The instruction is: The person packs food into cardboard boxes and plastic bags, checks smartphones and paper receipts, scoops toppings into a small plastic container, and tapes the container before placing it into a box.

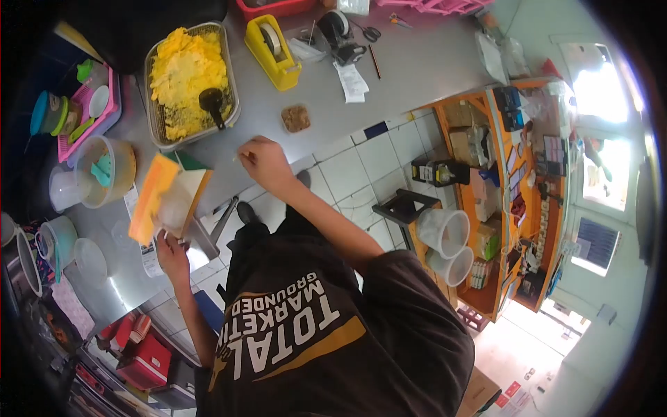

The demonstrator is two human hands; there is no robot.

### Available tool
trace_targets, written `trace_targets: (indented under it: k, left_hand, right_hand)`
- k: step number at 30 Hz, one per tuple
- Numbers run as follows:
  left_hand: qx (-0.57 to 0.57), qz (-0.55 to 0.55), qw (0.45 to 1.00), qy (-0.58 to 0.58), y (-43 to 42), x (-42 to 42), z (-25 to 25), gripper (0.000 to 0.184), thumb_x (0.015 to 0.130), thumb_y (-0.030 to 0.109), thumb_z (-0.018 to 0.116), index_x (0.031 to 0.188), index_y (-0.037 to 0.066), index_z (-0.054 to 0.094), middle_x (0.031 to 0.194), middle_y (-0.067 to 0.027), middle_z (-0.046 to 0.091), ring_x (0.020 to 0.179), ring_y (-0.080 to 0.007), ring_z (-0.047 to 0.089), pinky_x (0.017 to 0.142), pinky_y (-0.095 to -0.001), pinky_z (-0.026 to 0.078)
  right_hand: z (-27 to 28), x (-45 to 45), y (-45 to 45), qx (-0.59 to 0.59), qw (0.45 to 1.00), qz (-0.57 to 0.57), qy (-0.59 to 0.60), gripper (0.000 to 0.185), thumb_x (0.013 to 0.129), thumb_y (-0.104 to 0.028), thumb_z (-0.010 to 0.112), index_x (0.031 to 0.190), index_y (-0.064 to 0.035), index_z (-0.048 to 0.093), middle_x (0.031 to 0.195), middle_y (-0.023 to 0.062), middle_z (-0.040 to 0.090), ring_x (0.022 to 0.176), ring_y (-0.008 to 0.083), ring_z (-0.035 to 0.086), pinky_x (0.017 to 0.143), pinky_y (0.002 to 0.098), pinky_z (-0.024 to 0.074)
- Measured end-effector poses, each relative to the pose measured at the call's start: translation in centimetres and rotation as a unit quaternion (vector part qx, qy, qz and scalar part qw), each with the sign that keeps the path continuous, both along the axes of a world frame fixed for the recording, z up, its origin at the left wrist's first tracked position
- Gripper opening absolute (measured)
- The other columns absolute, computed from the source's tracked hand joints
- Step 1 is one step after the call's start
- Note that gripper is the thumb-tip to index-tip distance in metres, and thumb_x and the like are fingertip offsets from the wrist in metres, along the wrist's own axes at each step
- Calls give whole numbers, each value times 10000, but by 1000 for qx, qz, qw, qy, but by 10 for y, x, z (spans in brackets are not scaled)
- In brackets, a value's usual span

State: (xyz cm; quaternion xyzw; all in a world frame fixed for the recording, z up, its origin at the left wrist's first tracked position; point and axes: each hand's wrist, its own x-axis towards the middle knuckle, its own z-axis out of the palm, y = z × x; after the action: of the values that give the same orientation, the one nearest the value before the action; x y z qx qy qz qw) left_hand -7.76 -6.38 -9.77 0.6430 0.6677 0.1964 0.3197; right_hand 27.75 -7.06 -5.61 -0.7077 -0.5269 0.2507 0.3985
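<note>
My left hand [173, 258] is closed on the lower edge of an orange-and-white open box [154, 198], blurred by motion, with a pale rounded thing showing inside. My right hand [265, 162] is raised near the steel table's front edge, its fingers curled; whatever they may hold is hidden. Just beyond it sits a small clear tub with brown contents [296, 118]. Farther off, a metal tray [233, 118] holds a heap of yellow crumbly food [189, 66]. A dark scoop [211, 104] rests in that food.
A yellow tape dispenser [278, 66], black tape dispenser [342, 43], scissors [371, 32] and paper slip [351, 82] lie toward the back. Plastic tubs [104, 170] and a pink basket [83, 115] stand left. Orange shelves [497, 201] rise to the right.
</note>
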Motion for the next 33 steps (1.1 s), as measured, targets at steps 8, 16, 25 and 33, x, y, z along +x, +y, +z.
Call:
trace_targets:
  k: [8, 16, 25, 33]
  left_hand:
    - [109, -176, 966, -154, -28, 285, 96, 154, 987, 48, 607, 1132, 5, 637, 902, -152, 685, 681, -228, 672, 577, -336, 517]
    - [-96, -153, 962, -203, 13, 540, 24, 424, 945, 200, 708, 1238, -56, 539, 827, -134, 706, 679, -216, 708, 565, -338, 531]
    - [-99, -119, 971, -179, 39, 558, -12, 287, 970, 239, 674, 795, 22, 607, 593, -32, 573, 452, -105, 479, 432, -264, 365]
    - [-370, -21, 856, -360, 38, 528, 72, 233, 955, 170, 659, 753, 66, 605, 587, 69, 468, 522, -21, 388, 488, -244, 282]
  right_hand:
    - [237, 143, -85, 120, 651, 287, 692, 234, 804, 29, 849, 945, 53, 665, 958, 300, 722, 790, 352, 740, 636, 410, 605]
    - [230, 276, -79, 173, 745, 266, 587, 100, 949, -60, 709, 957, 40, 709, 1028, 271, 697, 863, 302, 697, 692, 373, 538]
    - [-23, 354, -36, -62, 970, -36, -232, 287, 817, -39, 690, 1092, -91, 753, 1006, 95, 613, 923, 279, 656, 732, 391, 559]
    - [-33, 351, -39, -103, 946, 18, -308, 436, 807, -57, 688, 1243, -57, 686, 1049, 91, 577, 961, 274, 627, 767, 405, 564]
